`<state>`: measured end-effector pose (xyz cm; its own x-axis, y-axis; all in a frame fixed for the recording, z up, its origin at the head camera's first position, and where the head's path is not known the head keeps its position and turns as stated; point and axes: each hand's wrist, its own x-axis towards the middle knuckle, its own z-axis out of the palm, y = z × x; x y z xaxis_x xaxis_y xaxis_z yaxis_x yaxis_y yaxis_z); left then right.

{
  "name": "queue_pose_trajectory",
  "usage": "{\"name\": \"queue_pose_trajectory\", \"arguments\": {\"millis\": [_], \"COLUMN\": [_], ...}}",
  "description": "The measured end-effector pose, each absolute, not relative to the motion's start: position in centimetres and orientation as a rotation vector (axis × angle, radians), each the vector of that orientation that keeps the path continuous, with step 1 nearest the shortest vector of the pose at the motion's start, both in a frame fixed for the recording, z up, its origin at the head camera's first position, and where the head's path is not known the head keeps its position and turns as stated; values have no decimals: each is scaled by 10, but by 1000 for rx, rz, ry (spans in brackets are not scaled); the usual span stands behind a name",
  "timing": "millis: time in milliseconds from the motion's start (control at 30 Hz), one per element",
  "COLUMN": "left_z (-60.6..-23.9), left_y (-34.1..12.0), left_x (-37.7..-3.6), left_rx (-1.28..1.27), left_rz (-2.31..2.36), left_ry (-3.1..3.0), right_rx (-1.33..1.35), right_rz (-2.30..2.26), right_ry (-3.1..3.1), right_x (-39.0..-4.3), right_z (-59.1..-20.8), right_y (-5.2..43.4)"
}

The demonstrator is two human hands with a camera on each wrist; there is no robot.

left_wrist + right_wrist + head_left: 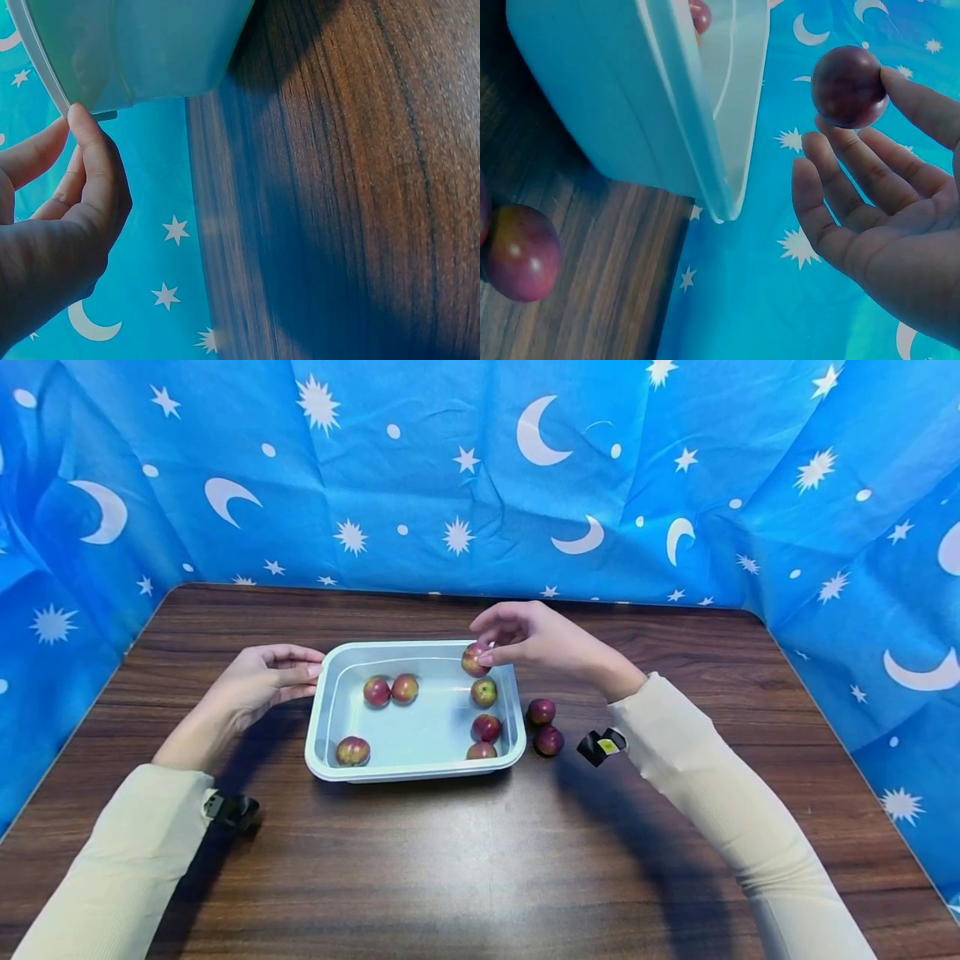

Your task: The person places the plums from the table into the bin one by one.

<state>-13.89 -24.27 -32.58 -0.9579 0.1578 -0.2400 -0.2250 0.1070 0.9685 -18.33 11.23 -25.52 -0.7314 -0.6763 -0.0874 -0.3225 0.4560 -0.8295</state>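
We find the held plum [475, 658] pinched in the right hand's [536, 639] fingertips [911, 94], poised over the tray's [341, 660] rim at its 1 o'clock corner. It is round, dark red, with no marked long axis. The left hand [258, 681] touches the tray's 9 o'clock edge, fingers nearly straight. Six plums [405, 687] lie inside; two loose plums [542, 711] rest on the tabletop [480, 860] at 3 o'clock.

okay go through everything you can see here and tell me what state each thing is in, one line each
Tray: upright on the table, holding six fruits.
Held fruit: pinched in the right hand, above the tray's far right corner.
Two fruits: loose on the table, right of the tray.
Left hand: fingertips on the tray's left rim.
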Motion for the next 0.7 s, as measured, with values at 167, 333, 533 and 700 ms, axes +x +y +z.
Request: {"name": "queue_pose_trajectory", "arguments": {"millis": [167,333,533,700], "left_z": [-325,-325,-324,-325], "left_y": [-243,-243,-243,-243], "left_x": [-138,-139,-139,-139], "left_rx": [-78,-75,-76,-73], "left_rz": [1919,1909,1908,1912], "left_ry": [2106,2112,2110,2103], "right_rx": [-861,-879,-851,-810], "right_rz": [-1167,-1177,-1184,-1181], "right_ry": [2306,2290,2303,2314], "right_x": [-183,-183,-183,-183], "right_z": [-259,-259,-257,-256], "right_y": [111,112,115,119]}}
